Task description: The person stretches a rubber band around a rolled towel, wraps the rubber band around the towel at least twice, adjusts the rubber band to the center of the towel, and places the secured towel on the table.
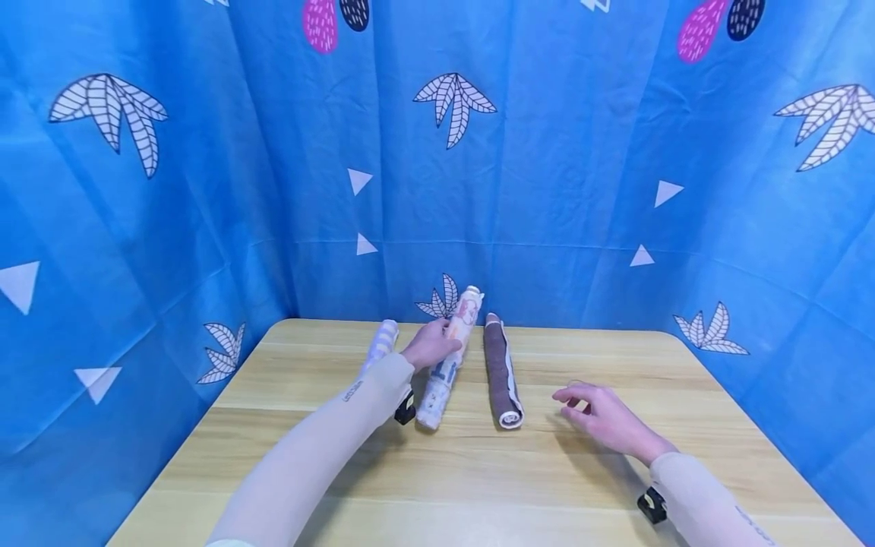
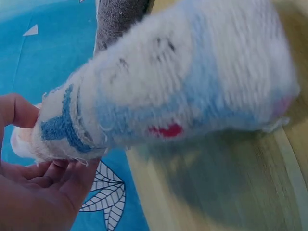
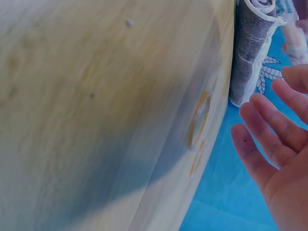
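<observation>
At the frame's centre, the left hand point(image 1: 432, 346) grips the white patterned roll point(image 1: 447, 370) around its upper half, probably to keep it wound, between the lilac roll point(image 1: 381, 342) and brown roll point(image 1: 498, 370), while the right hand point(image 1: 604, 416), lower right, hovers empty, fingers loosely bent.

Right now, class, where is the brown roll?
In the head view, the brown roll lies on the table right of centre, between the white roll and the right hand.
</observation>
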A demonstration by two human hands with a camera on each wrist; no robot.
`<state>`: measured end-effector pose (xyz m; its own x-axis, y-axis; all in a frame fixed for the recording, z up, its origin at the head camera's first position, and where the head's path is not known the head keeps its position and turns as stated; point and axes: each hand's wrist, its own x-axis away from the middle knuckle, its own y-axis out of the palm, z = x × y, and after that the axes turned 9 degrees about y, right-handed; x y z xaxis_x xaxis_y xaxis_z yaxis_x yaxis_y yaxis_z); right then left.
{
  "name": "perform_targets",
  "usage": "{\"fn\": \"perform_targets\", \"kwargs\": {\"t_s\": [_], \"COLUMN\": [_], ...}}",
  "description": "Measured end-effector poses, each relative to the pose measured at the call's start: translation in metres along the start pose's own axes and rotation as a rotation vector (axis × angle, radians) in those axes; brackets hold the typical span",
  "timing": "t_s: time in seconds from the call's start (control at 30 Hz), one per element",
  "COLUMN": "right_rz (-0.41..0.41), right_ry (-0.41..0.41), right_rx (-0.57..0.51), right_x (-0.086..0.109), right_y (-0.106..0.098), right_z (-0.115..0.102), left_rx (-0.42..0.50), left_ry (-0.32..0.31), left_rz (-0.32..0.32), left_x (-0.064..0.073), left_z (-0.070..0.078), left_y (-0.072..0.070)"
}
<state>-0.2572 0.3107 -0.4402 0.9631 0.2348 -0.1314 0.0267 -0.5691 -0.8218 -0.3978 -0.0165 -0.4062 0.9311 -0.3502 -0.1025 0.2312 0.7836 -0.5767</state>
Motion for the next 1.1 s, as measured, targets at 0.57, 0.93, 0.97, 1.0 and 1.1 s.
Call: {"fn": "perform_targets", "kwargs": {"t_s": [0.57, 0.93, 0.97, 1.0, 1.1], "right_rz": [-0.003, 0.001, -0.002, -0.003, -0.006], "right_ry": [-0.012, -0.013, -0.011, -0.012, -0.013], "right_rx": [0.011, 0.008, 0.008, 0.007, 0.000], "right_x": [-0.001, 0.004, 0.004, 0.005, 0.006], "right_y": [0.002, 0.000, 0.000, 0.000, 0.000], "right_z": [-0.002, -0.002, -0.002, -0.002, -0.002], "left_rx": [0.014, 0.098, 0.116, 0.140, 0.199], "left_ry": [0.294, 0.364, 0.366, 0.367, 0.373], "left_rz": [-0.099, -0.191, -0.192, -0.195, -0.197], "left_x": [0.046, 0.074, 0.075, 0.077, 0.080], "left_z": [0.017, 0.020, 0.021, 0.021, 0.021], "left_y": [-0.011, -0.009, -0.008, -0.007, -0.006]}}
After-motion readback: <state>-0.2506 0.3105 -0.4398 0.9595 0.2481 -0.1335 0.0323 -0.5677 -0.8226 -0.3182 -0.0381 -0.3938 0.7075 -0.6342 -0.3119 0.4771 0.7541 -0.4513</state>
